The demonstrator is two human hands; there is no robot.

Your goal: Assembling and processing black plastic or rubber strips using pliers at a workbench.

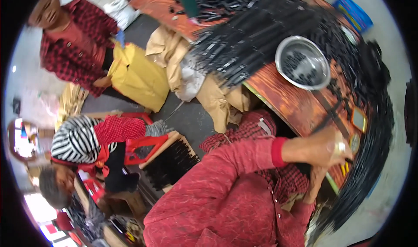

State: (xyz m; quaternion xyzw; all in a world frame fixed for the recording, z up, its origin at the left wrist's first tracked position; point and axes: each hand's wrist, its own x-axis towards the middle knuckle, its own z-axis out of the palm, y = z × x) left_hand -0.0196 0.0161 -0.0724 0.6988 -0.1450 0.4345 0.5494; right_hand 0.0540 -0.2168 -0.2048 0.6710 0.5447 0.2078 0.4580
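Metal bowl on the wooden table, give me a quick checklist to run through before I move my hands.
1. Metal bowl upright on the wooden table: ok, with small black pieces inside.
2. Left hand apart from the bowl: ok.
3. Left hand's grip: cannot tell, the fingers are blurred.
4. Right hand fully visible: not ok, partly hidden below the left.
5. Co-worker's gloved hand apart from yours: ok, off to the left.
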